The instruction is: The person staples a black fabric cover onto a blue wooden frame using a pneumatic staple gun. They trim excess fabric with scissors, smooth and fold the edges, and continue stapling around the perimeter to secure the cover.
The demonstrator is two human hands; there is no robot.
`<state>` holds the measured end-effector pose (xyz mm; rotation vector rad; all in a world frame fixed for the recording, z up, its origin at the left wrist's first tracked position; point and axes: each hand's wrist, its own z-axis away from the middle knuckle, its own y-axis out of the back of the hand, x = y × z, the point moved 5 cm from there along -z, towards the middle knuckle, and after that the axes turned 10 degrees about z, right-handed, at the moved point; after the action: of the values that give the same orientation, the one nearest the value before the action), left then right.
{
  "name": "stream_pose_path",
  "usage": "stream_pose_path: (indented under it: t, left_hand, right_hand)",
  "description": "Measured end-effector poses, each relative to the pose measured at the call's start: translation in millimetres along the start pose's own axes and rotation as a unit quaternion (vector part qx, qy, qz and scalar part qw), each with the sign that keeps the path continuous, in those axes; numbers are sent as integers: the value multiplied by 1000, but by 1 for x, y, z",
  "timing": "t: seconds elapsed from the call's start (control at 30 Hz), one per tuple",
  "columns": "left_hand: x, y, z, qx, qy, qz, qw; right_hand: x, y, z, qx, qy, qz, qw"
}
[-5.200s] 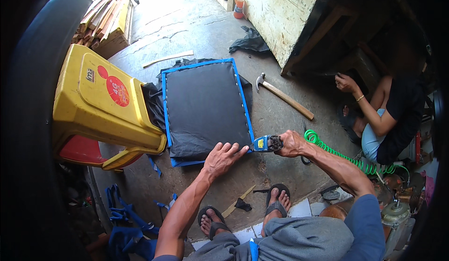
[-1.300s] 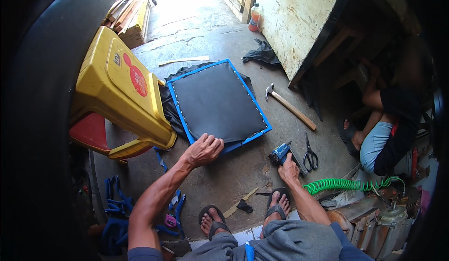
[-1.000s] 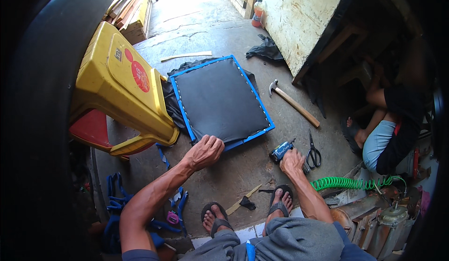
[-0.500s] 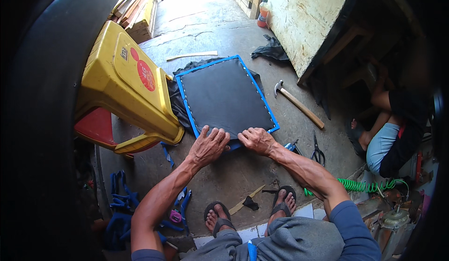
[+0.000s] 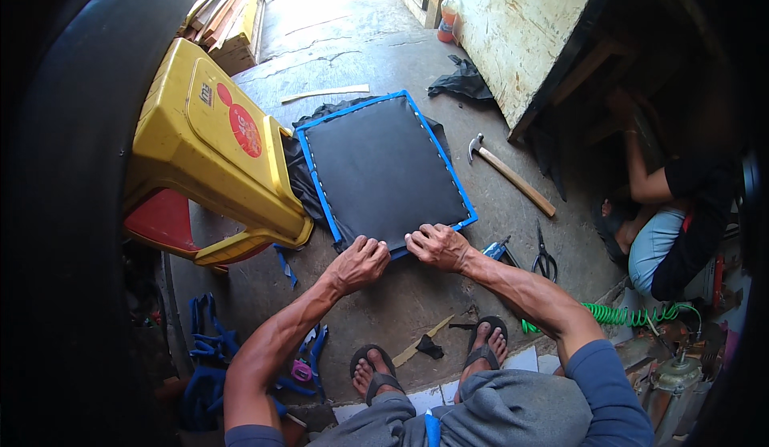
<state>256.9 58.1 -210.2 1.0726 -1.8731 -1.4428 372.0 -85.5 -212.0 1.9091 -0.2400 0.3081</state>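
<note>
A square panel point(image 5: 372, 167) lies on the floor in front of me, its middle covered in black fabric with a row of pale staples along the blue border. Both hands are at its near edge, fingers curled over the black fabric. My left hand point(image 5: 360, 264) is closed on the fabric close to the near left corner. A little to the right, my right hand point(image 5: 438, 248) pinches the same edge, thumb and fingertips pressed together. The exact grip under the fingers is hidden. Loose black cloth point(image 5: 300, 171) lies bunched beneath the panel's left side.
A yellow plastic stool point(image 5: 192, 126) lies tipped at left. Right of the panel are a claw hammer point(image 5: 513, 176), black scissors point(image 5: 544, 259) and a partly hidden blue tool point(image 5: 497, 250). A green coiled hose point(image 5: 629, 316) and a crouching person point(image 5: 665, 231) are farther right. Blue scraps point(image 5: 212, 335) lie lower left.
My left hand has drawn back toward me to the panel's near edge, its fingers more tightly curled. My right hand stays almost in place. The other person's arm has shifted.
</note>
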Motion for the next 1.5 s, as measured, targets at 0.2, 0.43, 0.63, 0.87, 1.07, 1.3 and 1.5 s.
stream_pose_path:
  t: [0.2, 0.43, 0.63, 0.87, 1.07, 1.3, 1.5]
  left_hand:
    - [0, -9, 9, -71, 19, 85, 994]
    - [9, -10, 33, -64, 17, 50, 997]
    - [9, -21, 39, -29, 16, 49, 998]
    - [21, -44, -18, 29, 123, 17, 992]
    - [29, -67, -37, 64, 184, 25, 980]
    - [28, -62, -40, 71, 187, 36, 979]
    - [31, -67, -37, 82, 197, 43, 976]
  right_hand:
    - [-21, 10, 20, -44, -45, 15, 998]
    - [-41, 25, 45, -94, -189, -82, 974]
    - [-33, 50, 156, -185, -524, -133, 821]
    - [-15, 13, 222, -293, -615, -207, 702]
    - [60, 33, 141, -201, -649, -297, 671]
    - [91, 40, 55, -249, -570, -325, 712]
    - [91, 28, 58, -262, -563, -310, 720]
